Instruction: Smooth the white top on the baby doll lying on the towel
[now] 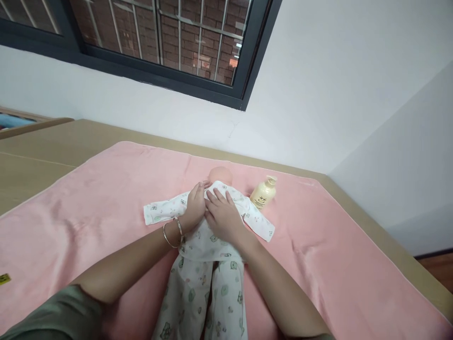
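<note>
1. Nearest the camera, two bare forearms reach forward over a pink blanket [88, 208]; an olive sleeve [53, 314] covers the left upper arm at the bottom edge.
2. Between the forearms lie the white trouser legs [208, 297] of a baby doll's printed pyjamas, dotted with small green figures, side by side and pointing toward the camera.
3. The left hand [195, 207], with two thin bangles [173, 231] at the wrist, rests on the doll's chest, fingers curled loosely onto the cloth near the collar; whether it pinches the fabric cannot be told.
4. The right hand [221, 215] lies flat just beside it, fingers stretched out and pressed on the pyjama top [247, 212], gripping nothing. The two hands touch and hide most of the chest.
5. The baby doll [221, 175] lies on its back in the middle of the blanket, sleeves spread to either side, its bald head showing just beyond the fingertips.
6. Near the doll's head, to the right, a cream pump bottle [264, 193] lies tilted on the blanket, apart from the sleeve.
7. Beyond, the wooden bed surface [42, 146] meets a white wall [318, 94] under a dark-framed window [170, 42].
</note>
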Tool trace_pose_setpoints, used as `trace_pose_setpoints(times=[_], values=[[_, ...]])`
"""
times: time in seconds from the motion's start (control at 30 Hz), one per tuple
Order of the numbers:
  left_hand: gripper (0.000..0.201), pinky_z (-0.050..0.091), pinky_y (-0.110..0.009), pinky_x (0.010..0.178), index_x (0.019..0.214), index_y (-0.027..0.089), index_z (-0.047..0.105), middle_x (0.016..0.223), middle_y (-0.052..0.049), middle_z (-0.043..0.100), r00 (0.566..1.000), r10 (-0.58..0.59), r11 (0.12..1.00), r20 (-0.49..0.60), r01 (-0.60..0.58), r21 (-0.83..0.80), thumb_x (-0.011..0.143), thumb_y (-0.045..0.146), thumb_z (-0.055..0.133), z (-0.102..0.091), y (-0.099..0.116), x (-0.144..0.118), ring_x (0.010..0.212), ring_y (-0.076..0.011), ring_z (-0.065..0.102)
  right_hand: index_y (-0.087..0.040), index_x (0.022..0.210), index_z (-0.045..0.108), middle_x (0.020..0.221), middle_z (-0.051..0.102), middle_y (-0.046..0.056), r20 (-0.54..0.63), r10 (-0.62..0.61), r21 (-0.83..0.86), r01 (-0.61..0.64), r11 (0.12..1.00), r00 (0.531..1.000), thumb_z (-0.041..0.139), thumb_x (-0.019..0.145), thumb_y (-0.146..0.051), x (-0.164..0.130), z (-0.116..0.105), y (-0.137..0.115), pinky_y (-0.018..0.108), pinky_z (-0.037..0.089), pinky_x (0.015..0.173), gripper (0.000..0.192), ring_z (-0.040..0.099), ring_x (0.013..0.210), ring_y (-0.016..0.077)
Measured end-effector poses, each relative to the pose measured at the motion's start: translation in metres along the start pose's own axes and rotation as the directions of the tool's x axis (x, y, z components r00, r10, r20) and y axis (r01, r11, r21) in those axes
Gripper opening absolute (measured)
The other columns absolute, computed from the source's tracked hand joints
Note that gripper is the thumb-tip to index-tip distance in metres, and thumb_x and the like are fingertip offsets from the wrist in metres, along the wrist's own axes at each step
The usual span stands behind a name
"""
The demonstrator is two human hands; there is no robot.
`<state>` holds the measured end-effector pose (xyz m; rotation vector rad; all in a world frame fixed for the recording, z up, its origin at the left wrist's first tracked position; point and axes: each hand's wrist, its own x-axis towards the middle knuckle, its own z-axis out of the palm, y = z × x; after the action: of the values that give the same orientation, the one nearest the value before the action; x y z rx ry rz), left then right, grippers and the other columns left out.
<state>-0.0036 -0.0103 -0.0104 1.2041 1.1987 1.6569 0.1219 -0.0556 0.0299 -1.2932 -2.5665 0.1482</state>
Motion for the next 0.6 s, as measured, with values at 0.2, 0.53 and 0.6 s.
trace_pose_setpoints(times=[0.2,0.53,0.6], values=[[0.043,0.044,-0.042,0.113,0.107,0.018,0.067,0.117,-0.012,0.073,1.000,0.002,1.000,0.007,-0.003,0.024,0.101,0.046,0.035,0.000,0.003,-0.005,0.121,-0.0248,0.064,-0.025,0.146,0.056,0.166,0.032,0.010,-0.056,0.252,0.056,-0.249,0.967,0.966,0.036,0.107,-0.038,0.004,-0.002,0.006,0.065,0.021,0.122,0.046,0.021,0.156,0.0354],[0.038,0.043,-0.044,0.114,0.103,0.020,0.067,0.116,-0.011,0.073,0.999,0.026,0.997,0.047,-0.030,0.073,0.100,0.040,0.035,-0.002,0.001,-0.004,0.118,-0.0254,0.064,-0.019,0.156,0.041,0.166,0.031,0.012,-0.019,0.304,0.070,-0.302,0.951,0.953,0.034,0.106,-0.048,0.010,-0.005,0.029,0.059,0.020,0.124,0.058,0.023,0.155,0.0335],[0.038,0.042,-0.044,0.115,0.102,0.020,0.067,0.114,-0.011,0.073,0.997,0.034,0.996,0.065,-0.040,0.085,0.101,0.040,0.035,-0.002,0.002,-0.004,0.118,-0.0257,0.063,-0.012,0.158,0.035,0.165,0.030,0.019,-0.003,0.405,0.057,-0.405,0.913,0.914,0.033,0.106,-0.051,0.011,-0.008,0.034,0.058,0.024,0.122,0.065,0.026,0.154,0.0368]])
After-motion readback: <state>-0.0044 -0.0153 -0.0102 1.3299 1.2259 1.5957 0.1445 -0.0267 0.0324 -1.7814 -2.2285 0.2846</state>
